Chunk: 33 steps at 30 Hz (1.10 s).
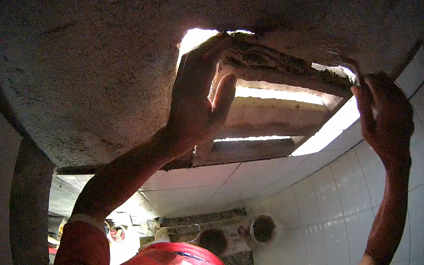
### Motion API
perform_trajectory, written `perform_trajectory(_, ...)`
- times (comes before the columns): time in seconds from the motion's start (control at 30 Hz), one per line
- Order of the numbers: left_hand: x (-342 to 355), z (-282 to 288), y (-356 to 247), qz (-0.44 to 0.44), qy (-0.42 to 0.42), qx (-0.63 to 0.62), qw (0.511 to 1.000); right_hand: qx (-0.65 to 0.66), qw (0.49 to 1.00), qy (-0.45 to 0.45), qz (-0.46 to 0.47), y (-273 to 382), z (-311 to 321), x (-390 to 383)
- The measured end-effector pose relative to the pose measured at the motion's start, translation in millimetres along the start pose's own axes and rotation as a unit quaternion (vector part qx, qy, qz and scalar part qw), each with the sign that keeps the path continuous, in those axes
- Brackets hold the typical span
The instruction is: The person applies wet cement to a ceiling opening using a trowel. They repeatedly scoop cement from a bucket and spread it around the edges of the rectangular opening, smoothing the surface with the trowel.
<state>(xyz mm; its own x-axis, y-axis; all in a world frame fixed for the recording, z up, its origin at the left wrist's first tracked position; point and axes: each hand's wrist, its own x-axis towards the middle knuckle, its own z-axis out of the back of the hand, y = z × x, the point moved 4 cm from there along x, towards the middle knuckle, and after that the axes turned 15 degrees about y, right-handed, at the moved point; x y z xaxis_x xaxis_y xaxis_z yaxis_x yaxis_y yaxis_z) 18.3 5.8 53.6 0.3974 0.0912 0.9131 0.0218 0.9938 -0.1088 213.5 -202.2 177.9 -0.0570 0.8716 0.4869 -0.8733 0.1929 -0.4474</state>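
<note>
A long, dark, rough-surfaced board [274, 61] spans the upper part of an opening [283, 95] in a coarse grey slab. My left hand [199, 91] is raised to the board's left end, fingers stretched up and bent over it, thumb standing apart below. At the other end, my right hand [388, 114] has its fingers and thumb curled in against the board's tip. The fingertips of both hands are in deep shadow. Bright light comes through gaps around the board and between the brownish slats [274, 112] beneath it.
The coarse slab [95, 57] fills the upper left. White wall tiles [345, 191] curve down the right side. Below are two round dark holes, one of them ringed [264, 229], a ledge [203, 215] and a bright area with small items [117, 231]. A dark post [32, 203] stands at lower left.
</note>
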Motion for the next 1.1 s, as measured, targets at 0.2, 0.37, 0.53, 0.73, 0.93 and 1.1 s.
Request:
perform_trajectory(0.2,3,0,8,0.009,-0.015,-0.027,0.999,-0.053,0.998,-0.018,0.001,7,-8,2)
perform_trajectory(0.37,-2,1,11,0.064,-0.018,-0.054,0.996,0.035,0.998,-0.005,-0.048,-2,-7,-12)
perform_trajectory(0.53,2,-5,6,0.089,-0.011,-0.090,0.992,0.024,1.000,-0.020,0.003,-4,-26,-3)
perform_trajectory(0.73,-5,-3,7,0.112,0.002,-0.083,0.990,0.073,0.997,-0.012,-0.036,-12,-10,-11)
perform_trajectory(0.93,-7,-12,13,0.093,-0.006,-0.070,0.993,0.059,0.998,0.017,0.015,2,-15,0)
perform_trajectory(1.1,-4,-20,19,0.077,0.025,0.040,0.996,0.075,0.996,0.040,0.025,2,-28,9)
